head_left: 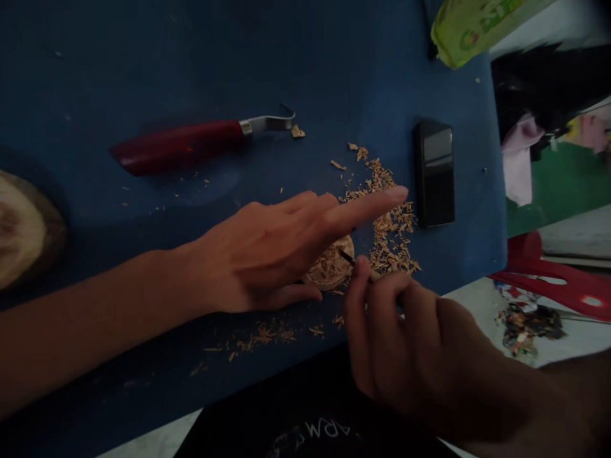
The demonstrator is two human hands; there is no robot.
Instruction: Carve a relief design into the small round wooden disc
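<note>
My left hand (281, 248) steadies a small round piece of wood (335, 270) on the blue table (191, 57). Its thumb lies along the near side and its index finger stretches out past the wood; the other fingers are partly hidden. Loose shavings cover the wood's top. In my right hand (405, 331), closed fingers grip a thin carving tool (347, 257) whose dark metal tip meets the wood's surface. Most of the tool's handle is hidden by the fingers.
Beyond my left hand lies a red-handled hook knife (186, 146). Wood shavings (394, 238) are heaped beside a black phone-like box (436, 172). A cut log (28, 229) stands at left, a green-yellow packet (468, 32) at upper right, and a red plastic stool (554, 280) past the table edge.
</note>
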